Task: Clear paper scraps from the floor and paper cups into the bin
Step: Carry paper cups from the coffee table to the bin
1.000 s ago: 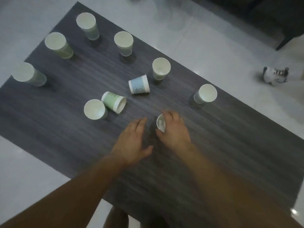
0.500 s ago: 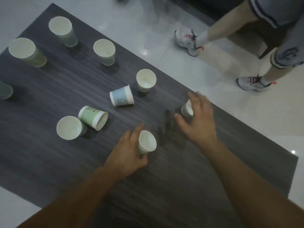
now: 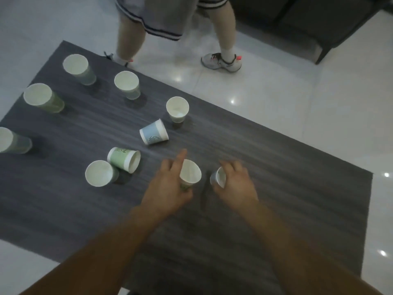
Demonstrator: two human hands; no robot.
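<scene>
While the left hand [image 3: 168, 188] grips a green-printed cup [image 3: 190, 174] with white inside, the right hand [image 3: 236, 186] clasps a pale cup [image 3: 219, 177] at its 3 o'clock.

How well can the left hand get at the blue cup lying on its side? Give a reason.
Probably yes for reach: only bare table lies between the left hand and the blue cup. But that hand holds a paper cup, so gripping another looks awkward.

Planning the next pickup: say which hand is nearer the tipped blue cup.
Left. The left hand is just below the blue cup; the right hand lies farther to its lower right.
</scene>
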